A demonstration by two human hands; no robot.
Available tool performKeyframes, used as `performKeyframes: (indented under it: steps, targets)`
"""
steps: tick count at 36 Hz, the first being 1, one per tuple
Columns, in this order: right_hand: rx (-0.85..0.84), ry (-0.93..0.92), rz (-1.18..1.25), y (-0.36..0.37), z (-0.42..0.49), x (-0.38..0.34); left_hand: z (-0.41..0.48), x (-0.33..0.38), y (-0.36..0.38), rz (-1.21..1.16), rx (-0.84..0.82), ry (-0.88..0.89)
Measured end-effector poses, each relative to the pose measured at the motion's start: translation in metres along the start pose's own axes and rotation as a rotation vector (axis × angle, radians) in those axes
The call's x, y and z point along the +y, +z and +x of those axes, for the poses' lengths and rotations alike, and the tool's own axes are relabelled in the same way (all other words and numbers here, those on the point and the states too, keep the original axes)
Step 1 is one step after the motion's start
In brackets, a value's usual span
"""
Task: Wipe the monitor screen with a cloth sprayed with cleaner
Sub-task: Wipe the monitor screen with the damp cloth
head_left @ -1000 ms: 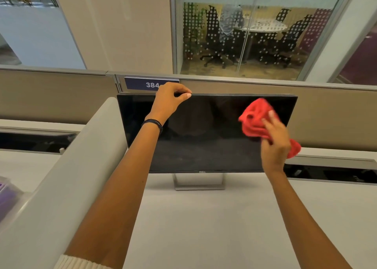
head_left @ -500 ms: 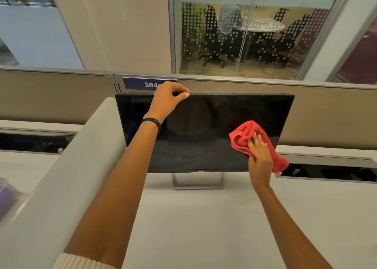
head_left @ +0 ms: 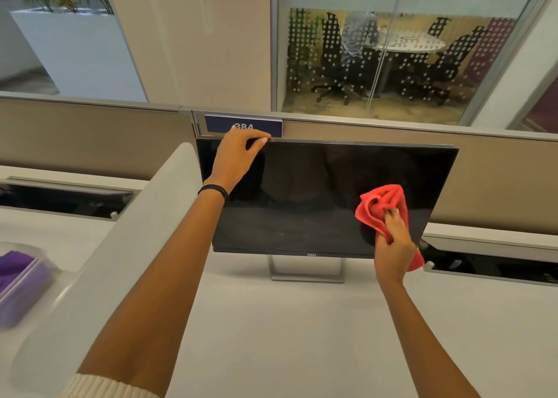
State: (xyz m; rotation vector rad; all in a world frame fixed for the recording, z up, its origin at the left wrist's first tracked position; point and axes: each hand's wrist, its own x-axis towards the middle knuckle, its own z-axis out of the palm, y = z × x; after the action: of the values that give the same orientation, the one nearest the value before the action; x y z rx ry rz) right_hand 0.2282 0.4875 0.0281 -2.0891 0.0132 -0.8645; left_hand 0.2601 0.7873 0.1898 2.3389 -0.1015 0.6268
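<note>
Mid-wipe, the right hand (head_left: 392, 251) bunches the red cloth (head_left: 382, 207) against the monitor's (head_left: 302, 198) lower right screen while the left hand (head_left: 234, 159) grips its top edge; next, I'd guess, sweep left across untouched glass.

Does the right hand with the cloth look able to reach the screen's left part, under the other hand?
Probably yes. The screen is bare between the red cloth and the left hand, but that wrist crosses the upper left corner, so the right hand must work around it.
</note>
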Motion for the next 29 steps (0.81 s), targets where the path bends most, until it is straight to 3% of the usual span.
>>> performKeyframes:
  steps: [5,10,17,22,29]
  targets:
    - [-0.134,-0.001,0.010,0.013,-0.032,0.001,-0.003,-0.014,-0.019,-0.017,-0.026,-0.037]
    - [-0.123,-0.018,0.107,0.018,-0.043,-0.011,-0.004,-0.022,-0.027,-0.010,-0.031,-0.066]
    - [-0.150,-0.532,0.147,0.046,-0.033,-0.081,-0.007,-0.042,-0.041,-0.035,0.095,-0.076]
    - [-0.201,-0.885,0.039,0.082,-0.023,-0.137,-0.010,-0.060,-0.051,-0.078,0.170,-0.099]
    - [-0.119,-1.108,-0.107,0.127,-0.012,-0.187,-0.004,-0.068,-0.058,-0.115,0.112,-0.114]
